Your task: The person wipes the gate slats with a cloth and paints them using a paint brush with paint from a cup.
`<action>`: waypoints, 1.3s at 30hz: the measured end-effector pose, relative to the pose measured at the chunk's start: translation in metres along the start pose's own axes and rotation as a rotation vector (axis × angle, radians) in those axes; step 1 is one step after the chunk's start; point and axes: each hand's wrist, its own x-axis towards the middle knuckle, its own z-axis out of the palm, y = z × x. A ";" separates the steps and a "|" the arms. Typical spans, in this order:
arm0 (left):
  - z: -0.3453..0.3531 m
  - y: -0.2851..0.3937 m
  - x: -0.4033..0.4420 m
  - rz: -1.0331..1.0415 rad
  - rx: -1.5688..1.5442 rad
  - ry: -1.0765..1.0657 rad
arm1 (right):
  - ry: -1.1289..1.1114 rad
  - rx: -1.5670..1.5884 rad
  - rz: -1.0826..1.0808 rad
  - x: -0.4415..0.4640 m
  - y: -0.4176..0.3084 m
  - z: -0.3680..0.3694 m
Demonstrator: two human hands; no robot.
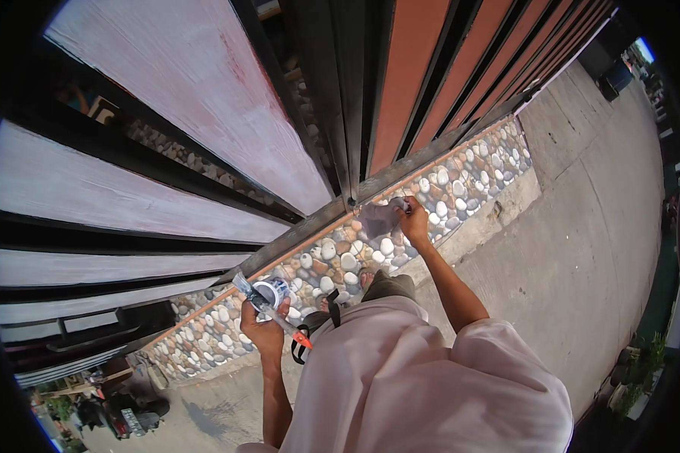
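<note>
My left hand [263,329] is closed around a small white paint cup [280,289] with paint smears on it. The same hand grips a paintbrush [276,318] that lies slantwise across the cup, its bristles at the upper left and its orange handle end towards my shirt. In my right hand [413,222] a grey-purple rag [379,220] is pinched and hangs over the pebbled strip, close to the foot of the fence. Pale, whitish paint covers the fence slats [196,83] on the left, with reddish streaks showing through on one.
Terracotta fence slats [415,75] stand to the right of a dark post [340,90]. A pebbled ledge [468,181] runs under the fence, beside concrete pavement [567,189]. A motorcycle [125,411] is at the lower left; potted plants [642,370] line the right edge.
</note>
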 end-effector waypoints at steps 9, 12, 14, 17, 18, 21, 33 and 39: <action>0.004 0.002 0.001 -0.004 -0.043 -0.028 | -0.044 0.001 0.230 -0.022 0.052 -0.004; 0.003 0.005 0.003 0.008 -0.009 -0.047 | 0.003 0.124 0.248 -0.019 0.084 0.019; 0.008 0.002 0.001 -0.015 -0.008 -0.061 | -0.041 0.180 0.242 -0.020 0.065 0.018; 0.016 0.010 0.003 0.021 -0.044 -0.125 | -0.098 0.007 0.055 -0.030 0.032 0.013; 0.020 0.012 0.006 0.022 -0.059 -0.120 | -0.071 -0.230 -0.159 -0.039 0.015 0.009; 0.028 0.022 0.013 0.042 -0.139 -0.165 | -0.342 -0.163 -0.383 -0.068 -0.048 -0.010; 0.038 0.066 0.032 0.314 0.057 -0.209 | -0.507 -0.068 -1.298 -0.146 -0.203 -0.059; 0.034 0.061 0.033 0.345 0.046 -0.201 | -0.452 -0.171 -1.407 -0.153 -0.208 -0.050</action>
